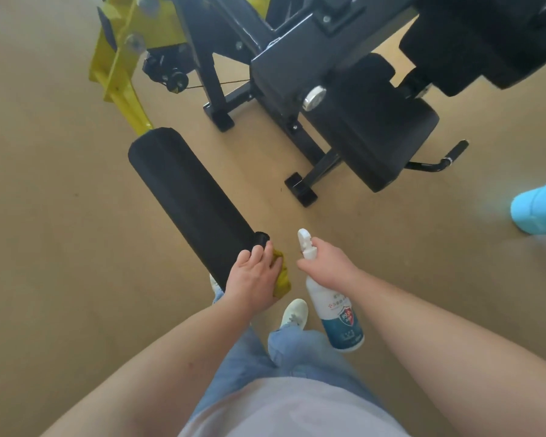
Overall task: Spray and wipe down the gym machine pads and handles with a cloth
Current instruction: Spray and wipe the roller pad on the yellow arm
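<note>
Cloth [282,276] in left hand [253,279] at roller pad [189,200] end; floor [60,216] alongside.

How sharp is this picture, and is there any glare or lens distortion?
Head view: strong wide-angle bulge, forearms swollen at the lower edges; yellow frame top left is smeared and soft; light is flat, shadows faint; one bright glint on the chrome knob; spray bottle label only partly legible.

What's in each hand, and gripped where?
Left hand holds a yellow cloth bunched under its fingers; right hand grips the spray bottle at its neck.
</note>
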Motion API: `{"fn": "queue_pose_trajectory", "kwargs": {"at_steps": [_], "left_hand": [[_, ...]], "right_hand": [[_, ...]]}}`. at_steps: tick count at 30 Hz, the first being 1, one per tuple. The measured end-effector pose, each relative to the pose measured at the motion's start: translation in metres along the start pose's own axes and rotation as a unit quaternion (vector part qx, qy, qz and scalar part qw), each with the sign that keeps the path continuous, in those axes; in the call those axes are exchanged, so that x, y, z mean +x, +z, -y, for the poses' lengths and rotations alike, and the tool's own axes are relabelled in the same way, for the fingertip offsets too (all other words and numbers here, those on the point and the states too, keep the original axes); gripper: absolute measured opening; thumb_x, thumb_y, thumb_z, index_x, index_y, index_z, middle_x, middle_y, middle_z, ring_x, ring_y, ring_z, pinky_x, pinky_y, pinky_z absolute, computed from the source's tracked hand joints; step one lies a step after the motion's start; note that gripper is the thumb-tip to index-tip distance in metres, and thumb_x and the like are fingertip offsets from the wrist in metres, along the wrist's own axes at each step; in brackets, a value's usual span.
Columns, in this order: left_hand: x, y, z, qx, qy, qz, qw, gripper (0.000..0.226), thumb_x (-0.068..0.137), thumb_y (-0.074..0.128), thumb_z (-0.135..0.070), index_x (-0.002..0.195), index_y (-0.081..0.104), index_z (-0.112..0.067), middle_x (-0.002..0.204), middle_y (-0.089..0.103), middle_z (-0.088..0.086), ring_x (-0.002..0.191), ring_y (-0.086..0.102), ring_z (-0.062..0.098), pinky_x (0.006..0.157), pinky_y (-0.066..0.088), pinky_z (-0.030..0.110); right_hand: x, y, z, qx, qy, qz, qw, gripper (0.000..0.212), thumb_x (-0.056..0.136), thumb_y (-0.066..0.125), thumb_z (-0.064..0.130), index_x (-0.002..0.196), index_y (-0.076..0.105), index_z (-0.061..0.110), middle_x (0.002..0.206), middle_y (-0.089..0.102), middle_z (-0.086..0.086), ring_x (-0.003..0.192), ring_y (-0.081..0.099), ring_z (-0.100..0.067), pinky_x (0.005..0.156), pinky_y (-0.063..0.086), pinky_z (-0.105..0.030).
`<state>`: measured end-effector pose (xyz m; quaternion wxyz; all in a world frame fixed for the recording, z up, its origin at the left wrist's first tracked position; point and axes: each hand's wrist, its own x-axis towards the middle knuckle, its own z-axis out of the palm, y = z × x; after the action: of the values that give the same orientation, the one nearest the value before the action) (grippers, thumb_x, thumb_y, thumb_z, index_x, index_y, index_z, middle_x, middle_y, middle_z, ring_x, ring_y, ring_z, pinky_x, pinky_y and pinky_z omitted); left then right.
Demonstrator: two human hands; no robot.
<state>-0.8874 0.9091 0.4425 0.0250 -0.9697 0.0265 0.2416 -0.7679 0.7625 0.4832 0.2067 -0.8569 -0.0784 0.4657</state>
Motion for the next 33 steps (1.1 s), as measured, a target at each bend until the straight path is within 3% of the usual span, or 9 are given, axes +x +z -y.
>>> {"fn": "queue_pose_trajectory", "kwargs": {"at_steps": [3,6,10,16,19,24,29,32,33], "left_hand": [[0.009,0.005,0.025,-0.015,0.045,-0.037,0.998,0.074,0.085,0.015,-0.071,0.124,0.061,-0.027,0.133,0.054,0.005,0.103,0.042,0.028,0.083,0.032,0.041],[0.021,0.005,0.058,-0.036,0.073,-0.055,0.995,0.073,0.084,0.017,-0.077,0.114,0.063,-0.028,0.113,0.056,0.001,0.097,0.042,0.026,0.079,0.034,0.039],[0.039,-0.004,0.11,-0.017,0.072,-0.061,0.995,0.073,0.083,0.013,-0.074,0.116,0.062,-0.032,0.119,0.056,-0.002,0.102,0.041,0.025,0.081,0.034,0.038],[0.064,-0.009,0.17,-0.014,0.052,-0.082,0.995,0.05,0.088,0.04,-0.073,0.111,0.062,-0.034,0.114,0.051,-0.003,0.101,0.036,0.025,0.08,0.027,0.037],[0.08,-0.017,0.199,-0.03,0.0,-0.091,0.995,0.035,0.093,0.048,-0.06,0.108,0.064,-0.034,0.113,0.047,0.001,0.099,0.037,0.025,0.079,0.026,0.036],[0.109,-0.038,0.263,-0.046,-0.109,-0.074,0.99,0.021,0.095,0.053,-0.031,0.114,0.059,-0.023,0.117,0.041,0.005,0.107,0.037,0.028,0.084,0.028,0.038],[0.141,-0.054,0.345,-0.067,-0.224,-0.069,0.97,0.045,0.086,0.066,-0.024,0.127,0.05,-0.02,0.128,0.035,0.01,0.122,0.031,0.032,0.097,0.026,0.043],[0.149,-0.057,0.34,0.0,-0.163,-0.109,0.981,0.079,0.082,0.059,-0.011,0.153,0.028,-0.026,0.151,0.016,0.015,0.14,0.015,0.037,0.115,0.013,0.049],[0.148,-0.057,0.336,0.009,-0.113,-0.119,0.986,0.077,0.084,0.055,-0.011,0.155,0.029,-0.027,0.154,0.02,0.016,0.143,0.018,0.038,0.121,0.012,0.054]], "right_hand": [[0.01,0.006,0.022,0.002,0.006,-0.001,1.0,0.018,0.093,0.06,0.031,0.107,0.057,0.021,0.096,0.064,-0.001,0.086,0.062,-0.02,0.066,0.043,-0.033],[0.024,0.016,0.047,0.019,0.019,0.002,1.0,0.017,0.093,0.06,0.03,0.108,0.058,0.022,0.095,0.064,0.0,0.083,0.061,-0.017,0.064,0.043,-0.032],[0.044,0.027,0.083,0.04,0.037,-0.001,0.998,0.023,0.092,0.061,0.027,0.115,0.057,0.024,0.097,0.064,0.003,0.084,0.06,-0.014,0.065,0.042,-0.03],[0.079,0.033,0.133,0.045,0.067,-0.02,0.996,0.019,0.093,0.06,0.027,0.111,0.058,0.026,0.097,0.065,0.001,0.088,0.061,-0.021,0.067,0.041,-0.031],[0.092,0.027,0.153,0.023,0.076,-0.016,0.997,0.021,0.093,0.062,0.03,0.113,0.058,0.027,0.09,0.061,0.005,0.083,0.06,-0.02,0.065,0.04,-0.03],[0.112,0.031,0.182,0.029,0.081,0.047,0.995,0.028,0.092,0.068,0.037,0.117,0.058,0.027,0.104,0.067,-0.001,0.093,0.064,-0.021,0.081,0.049,-0.034],[0.116,0.034,0.19,0.029,0.093,0.06,0.993,0.015,0.094,0.066,0.035,0.104,0.057,0.028,0.097,0.066,0.001,0.087,0.064,-0.017,0.072,0.045,-0.032],[0.113,0.035,0.19,0.036,0.095,0.058,0.993,0.013,0.095,0.065,0.033,0.092,0.053,0.03,0.092,0.064,0.001,0.082,0.063,-0.016,0.067,0.043,-0.031],[0.111,0.035,0.191,0.038,0.093,0.057,0.993,0.012,0.095,0.065,0.032,0.091,0.053,0.03,0.092,0.064,0.001,0.081,0.062,-0.015,0.065,0.042,-0.03]]}}
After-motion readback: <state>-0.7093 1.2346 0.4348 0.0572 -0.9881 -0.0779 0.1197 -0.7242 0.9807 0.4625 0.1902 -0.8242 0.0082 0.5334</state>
